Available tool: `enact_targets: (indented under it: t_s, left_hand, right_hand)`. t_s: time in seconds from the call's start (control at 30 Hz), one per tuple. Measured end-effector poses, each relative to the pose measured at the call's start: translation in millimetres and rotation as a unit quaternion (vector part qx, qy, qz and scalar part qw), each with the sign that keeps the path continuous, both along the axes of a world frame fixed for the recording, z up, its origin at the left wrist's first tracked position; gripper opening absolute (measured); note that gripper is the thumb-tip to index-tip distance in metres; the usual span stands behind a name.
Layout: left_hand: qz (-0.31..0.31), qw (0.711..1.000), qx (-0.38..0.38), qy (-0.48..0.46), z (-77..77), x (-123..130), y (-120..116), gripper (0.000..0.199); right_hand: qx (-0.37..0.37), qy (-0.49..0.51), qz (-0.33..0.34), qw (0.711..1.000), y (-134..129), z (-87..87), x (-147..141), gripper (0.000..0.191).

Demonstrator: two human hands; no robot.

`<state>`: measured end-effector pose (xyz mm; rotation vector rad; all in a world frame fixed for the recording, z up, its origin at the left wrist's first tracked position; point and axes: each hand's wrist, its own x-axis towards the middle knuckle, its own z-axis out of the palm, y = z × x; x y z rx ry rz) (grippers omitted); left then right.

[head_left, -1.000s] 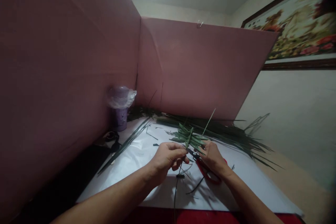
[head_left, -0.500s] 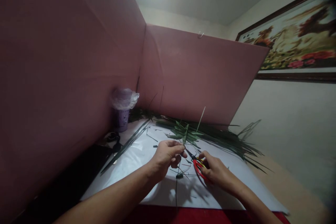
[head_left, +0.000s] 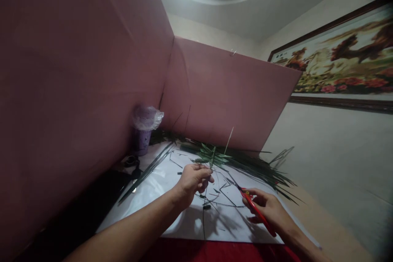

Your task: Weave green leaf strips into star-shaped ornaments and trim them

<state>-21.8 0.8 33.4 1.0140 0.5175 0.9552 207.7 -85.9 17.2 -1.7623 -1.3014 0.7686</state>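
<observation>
My left hand point(head_left: 194, 182) is closed in a pinch on the base of a green woven leaf piece point(head_left: 213, 154), which stands up beyond the fingertips with pointed leaf ends spread to both sides. My right hand point(head_left: 266, 208) holds red-handled scissors point(head_left: 256, 208), their dark blades pointing up and left, apart from the leaf piece. Thin dark leaf strips and small cut scraps point(head_left: 206, 207) lie on the white sheet point(head_left: 187, 229) below and between my hands.
Long green leaves point(head_left: 258, 168) lie in a bundle across the back and right of the sheet. More strips point(head_left: 147, 172) lie at the left. A purple cup point(head_left: 143, 139) with clear plastic stands back left, by the pink panels point(head_left: 221, 94). Red cloth point(head_left: 215, 250) shows in front.
My right hand and the scissors have moved right, away from my left hand. The scissors have turned in the grip. My left hand still pinches the leaf piece. The camera view has shifted slightly.
</observation>
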Motion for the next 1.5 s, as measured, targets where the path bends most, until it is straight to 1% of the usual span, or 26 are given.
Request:
enact_targets:
  t_s: [0.07,0.1,0.2,0.23,0.37,0.5,0.6,0.7,0.83,1.0,1.17,1.37,1.5]
  left_hand:
    - [-0.003,1.000,0.010,0.001,-1.3,0,1,0.017]
    - [-0.004,1.000,0.018,0.001,-2.0,0,1,0.016]
    - [-0.008,0.999,0.039,-0.003,-3.5,1,4,0.014]
    - [-0.009,0.999,0.041,-0.004,-3.4,1,4,0.014]
    - [-0.020,0.998,0.052,0.004,-0.4,1,2,0.015]
    - [-0.026,0.998,0.059,0.020,2.9,0,-1,0.015]
    - [-0.027,0.997,0.064,0.028,3.0,-1,-2,0.016]
    - [-0.035,0.996,0.069,0.037,2.1,-1,-2,0.014]
    - [-0.043,0.995,0.069,0.058,1.5,-1,-3,0.013]
    - [-0.047,0.995,0.066,0.065,1.8,0,-2,0.014]
    - [-0.050,0.994,0.057,0.075,1.7,0,-2,0.015]
    - [-0.047,0.995,0.053,0.076,1.5,0,-3,0.017]
    - [-0.043,0.994,0.049,0.085,1.4,0,-3,0.016]
  right_hand:
    - [0.014,0.028,0.026,0.999,-5,2.7,4,0.050]
    - [0.031,0.023,0.040,0.998,-8,5.1,6,0.052]
    - [0.071,-0.039,0.068,0.994,-16,18.0,11,0.057]
    - [0.066,-0.060,0.067,0.994,-19,24.1,12,0.056]
    - [-0.013,-0.101,0.062,0.993,-27,52.3,12,0.052]
    - [-0.016,-0.089,0.085,0.992,-29,75.7,6,0.056]
    - [-0.033,-0.098,0.092,0.990,-27,86.1,1,0.060]
    - [-0.039,-0.109,0.113,0.987,-24,88.7,0,0.061]
    - [-0.021,-0.104,0.135,0.985,-21,86.8,2,0.052]
    - [-0.036,-0.093,0.121,0.988,-17,91.9,-4,0.051]
    - [-0.022,-0.080,0.119,0.989,-16,93.6,-7,0.046]
    - [-0.006,-0.076,0.127,0.989,-16,87.3,-3,0.029]
    - [-0.016,-0.077,0.125,0.989,-15,85.9,-3,0.023]
